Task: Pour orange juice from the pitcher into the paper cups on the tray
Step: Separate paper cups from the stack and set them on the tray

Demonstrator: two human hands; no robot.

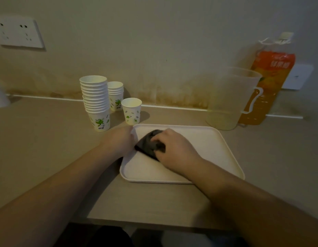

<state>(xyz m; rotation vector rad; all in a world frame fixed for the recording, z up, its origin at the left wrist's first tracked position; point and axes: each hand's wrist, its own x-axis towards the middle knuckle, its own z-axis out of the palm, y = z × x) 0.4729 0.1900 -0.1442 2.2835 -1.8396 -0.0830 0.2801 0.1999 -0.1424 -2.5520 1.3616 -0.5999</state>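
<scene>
A person's two hands at a pale tray (217, 148) on a beige table (39, 148), one pressing a dark cloth (147, 145) onto it.

The right hand (174, 148) has its fingers curled round the cloth on the tray's left part. The left hand (119, 139) rests at the tray's left rim; its fingers are hidden, so its grip cannot be told. Stacked paper cups (96, 102) and a single cup (132, 111) stand behind the tray. A clear pitcher (229, 98) stands far right, with a juice bottle (268, 81) just behind it.

One head-worn view — looking forward and down, close over the counter (48, 157) toward the wall (154, 32).
</scene>
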